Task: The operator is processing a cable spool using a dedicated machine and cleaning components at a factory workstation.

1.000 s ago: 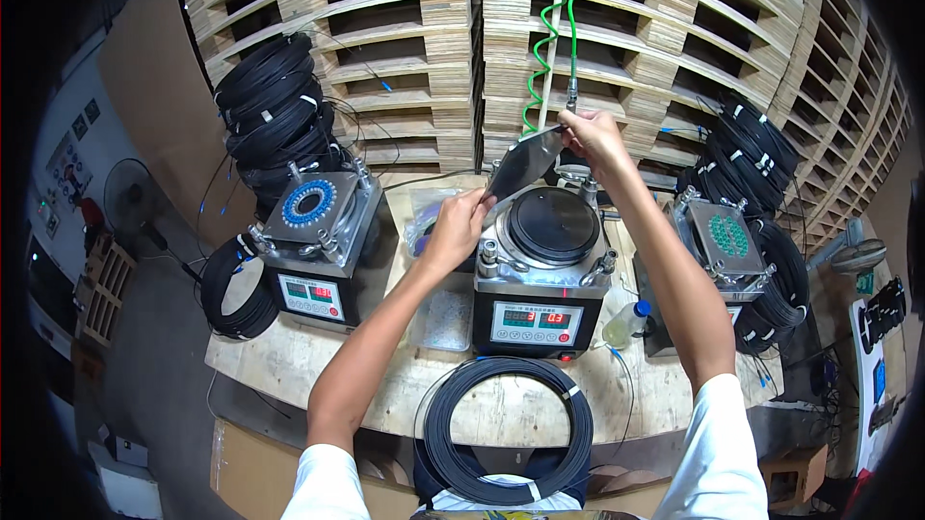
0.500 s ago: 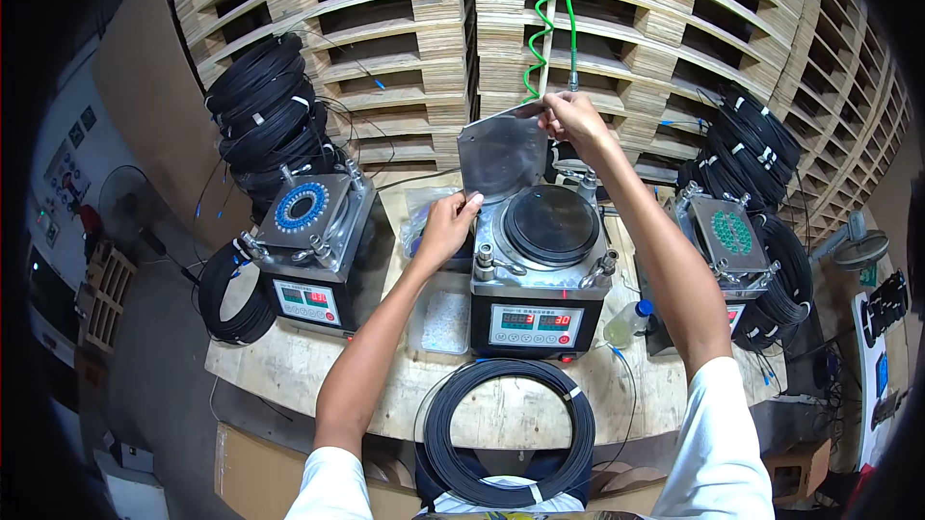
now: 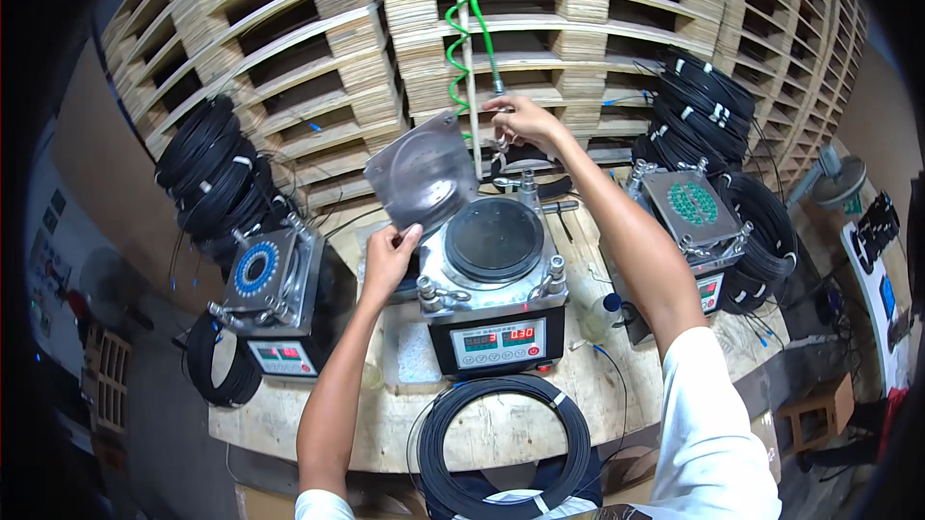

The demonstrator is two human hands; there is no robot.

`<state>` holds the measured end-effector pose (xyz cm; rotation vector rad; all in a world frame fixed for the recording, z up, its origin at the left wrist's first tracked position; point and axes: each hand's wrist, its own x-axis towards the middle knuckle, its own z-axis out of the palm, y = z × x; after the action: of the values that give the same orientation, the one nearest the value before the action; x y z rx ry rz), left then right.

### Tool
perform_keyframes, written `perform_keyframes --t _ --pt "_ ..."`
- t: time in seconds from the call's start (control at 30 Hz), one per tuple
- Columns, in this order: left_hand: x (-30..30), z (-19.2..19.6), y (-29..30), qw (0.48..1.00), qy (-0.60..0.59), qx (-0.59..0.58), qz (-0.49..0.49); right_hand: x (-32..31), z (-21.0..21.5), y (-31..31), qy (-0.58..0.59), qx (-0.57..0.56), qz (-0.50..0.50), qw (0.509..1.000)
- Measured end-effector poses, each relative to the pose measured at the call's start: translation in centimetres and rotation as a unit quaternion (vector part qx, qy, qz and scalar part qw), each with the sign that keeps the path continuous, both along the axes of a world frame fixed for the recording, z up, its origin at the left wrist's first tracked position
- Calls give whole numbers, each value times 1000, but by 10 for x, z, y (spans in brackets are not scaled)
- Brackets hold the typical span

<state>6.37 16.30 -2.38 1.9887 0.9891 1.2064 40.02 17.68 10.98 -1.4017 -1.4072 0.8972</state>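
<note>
My left hand [image 3: 389,258] pinches the lower edge of a flat square metal plate [image 3: 421,169] with a round mark on its face. The plate stands tilted behind a polishing machine [image 3: 496,335]. A round dark polishing pad [image 3: 495,239] lies uncovered on top of that machine, between metal corner posts. Behind the machine my right hand [image 3: 525,125] closes round what looks like an air gun, mostly hidden by the fingers, just below the fitting of a green coiled air hose [image 3: 487,28]. The right hand is apart from the plate.
Similar machines with loaded plates stand left [image 3: 258,271] and right [image 3: 686,204]. Black cable coils are stacked at the back left [image 3: 207,173] and back right [image 3: 699,115]. Another cable coil [image 3: 434,453] lies at the table's front edge. A small bottle [image 3: 599,323] and a clear tray [image 3: 416,354] flank the middle machine. Wooden pallets [image 3: 549,0] rise behind.
My right hand has let go of the plate's upper corner and taken hold at the hose's end. The plate has tilted in my left hand. The view has shifted to the right.
</note>
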Motion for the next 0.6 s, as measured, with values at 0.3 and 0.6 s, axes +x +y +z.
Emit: perform_keyframes --t 0.3,0.6 --pt "-9 17 -18 997 -4 -73 -23 60 -92 97 -127 18 -112 985" --pt "-8 11 -11 999 32 -33 15 39 -29 57 -102 90 -80 987"
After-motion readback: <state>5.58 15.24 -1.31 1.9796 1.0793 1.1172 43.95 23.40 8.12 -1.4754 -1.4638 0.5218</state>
